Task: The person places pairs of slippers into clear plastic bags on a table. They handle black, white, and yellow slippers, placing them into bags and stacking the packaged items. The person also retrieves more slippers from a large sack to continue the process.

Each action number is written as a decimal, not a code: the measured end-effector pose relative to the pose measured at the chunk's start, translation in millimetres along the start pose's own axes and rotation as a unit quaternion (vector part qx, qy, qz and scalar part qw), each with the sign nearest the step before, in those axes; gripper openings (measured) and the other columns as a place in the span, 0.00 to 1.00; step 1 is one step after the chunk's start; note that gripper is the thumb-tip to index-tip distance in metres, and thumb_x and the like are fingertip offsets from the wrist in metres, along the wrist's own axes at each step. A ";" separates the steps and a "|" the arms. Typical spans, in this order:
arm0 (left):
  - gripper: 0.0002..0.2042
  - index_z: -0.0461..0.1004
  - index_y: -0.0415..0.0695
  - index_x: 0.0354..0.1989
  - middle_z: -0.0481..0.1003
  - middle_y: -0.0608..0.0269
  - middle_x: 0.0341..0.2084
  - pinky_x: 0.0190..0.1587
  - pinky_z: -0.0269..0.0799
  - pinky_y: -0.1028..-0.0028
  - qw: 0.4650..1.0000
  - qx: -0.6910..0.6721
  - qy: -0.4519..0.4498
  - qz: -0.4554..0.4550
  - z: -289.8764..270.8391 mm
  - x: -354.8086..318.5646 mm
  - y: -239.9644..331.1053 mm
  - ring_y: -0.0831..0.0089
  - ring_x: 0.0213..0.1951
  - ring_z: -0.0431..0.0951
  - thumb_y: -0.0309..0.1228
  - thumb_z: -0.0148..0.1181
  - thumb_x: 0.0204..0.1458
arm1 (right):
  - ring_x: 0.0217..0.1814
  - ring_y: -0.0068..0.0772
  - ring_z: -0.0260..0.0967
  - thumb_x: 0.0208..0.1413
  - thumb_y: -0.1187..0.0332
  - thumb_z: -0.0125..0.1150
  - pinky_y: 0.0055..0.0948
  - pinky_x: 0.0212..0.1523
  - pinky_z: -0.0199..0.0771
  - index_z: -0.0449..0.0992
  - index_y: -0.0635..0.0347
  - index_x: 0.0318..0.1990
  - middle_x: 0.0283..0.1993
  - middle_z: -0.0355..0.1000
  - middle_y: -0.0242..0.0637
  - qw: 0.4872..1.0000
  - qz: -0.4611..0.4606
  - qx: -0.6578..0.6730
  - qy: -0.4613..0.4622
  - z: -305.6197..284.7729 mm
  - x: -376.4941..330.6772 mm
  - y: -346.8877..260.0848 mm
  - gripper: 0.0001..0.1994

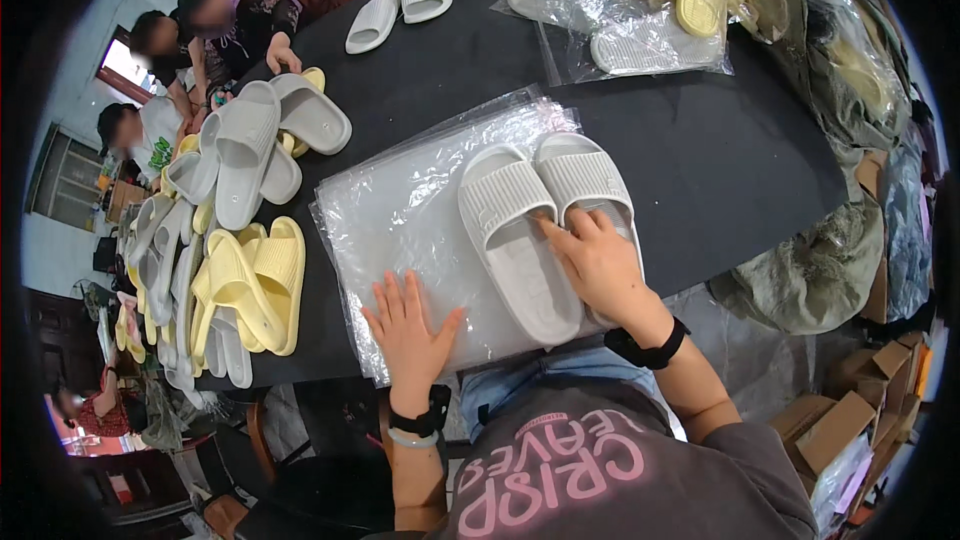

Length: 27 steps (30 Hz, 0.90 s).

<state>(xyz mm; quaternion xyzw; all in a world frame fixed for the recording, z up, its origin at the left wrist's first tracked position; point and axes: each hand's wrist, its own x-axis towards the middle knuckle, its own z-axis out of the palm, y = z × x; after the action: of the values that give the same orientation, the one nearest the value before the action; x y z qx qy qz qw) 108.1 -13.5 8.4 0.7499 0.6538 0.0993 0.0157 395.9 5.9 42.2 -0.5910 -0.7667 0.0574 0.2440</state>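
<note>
Surface: black tabletop (700, 160), wide and dark, co-workers seated at its far left corner.
Plastic bags: stack of clear flat plastic bags (400, 210) at the near edge, in front of the person.
Grey pair: two pale grey ribbed foam slippers (520, 240) side by side on the stack.
Side heap: yellow and grey slippers (245, 280) piled along the left edge.
Right hand (600, 265): loosely open, fingers resting on the right slipper, gripping nothing.
Left hand (410, 325): spread flat, palm pressing the bags, just beside the slippers.

Right hand (600, 265) hides one pale slipper's (590, 185) heel (partly).
</note>
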 end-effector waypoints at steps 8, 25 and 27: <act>0.35 0.56 0.38 0.69 0.54 0.42 0.69 0.70 0.41 0.47 0.997 -0.050 -0.018 0.064 -85.2 36.2 -48.5 0.48 0.71 0.51 0.38 0.62 0.55 | 0.53 0.41 0.74 0.52 0.79 0.58 0.35 0.50 0.77 0.80 0.50 0.52 0.62 0.68 0.47 0.968 0.045 0.244 0.046 -47.0 -28.4 26.0 0.20; 0.34 0.45 0.35 0.72 0.45 0.45 0.73 0.73 0.38 0.54 0.983 -0.137 -0.089 0.083 -0.5 124.5 -125.5 0.56 0.74 0.44 0.45 0.43 0.66 | 0.64 0.45 0.63 0.61 0.65 0.55 0.41 0.65 0.56 0.70 0.57 0.62 0.59 0.70 0.47 0.978 0.158 0.121 0.060 -17.2 -52.3 75.9 0.21; 0.33 0.45 0.35 0.72 0.45 0.46 0.73 0.73 0.37 0.60 0.966 -0.253 -0.043 0.012 -15.3 119.0 -116.8 0.57 0.74 0.43 0.43 0.43 0.67 | 0.64 0.45 0.63 0.61 0.65 0.56 0.40 0.65 0.56 0.70 0.58 0.62 0.59 0.70 0.47 0.972 0.173 0.146 0.067 -19.0 -52.4 75.7 0.22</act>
<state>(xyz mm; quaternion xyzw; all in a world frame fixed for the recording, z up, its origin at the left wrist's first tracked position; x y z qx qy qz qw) 6.3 118.9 20.8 0.7329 0.5968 0.2298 0.2321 480.3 -24.5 14.2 -0.6750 -0.6183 0.1700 0.3649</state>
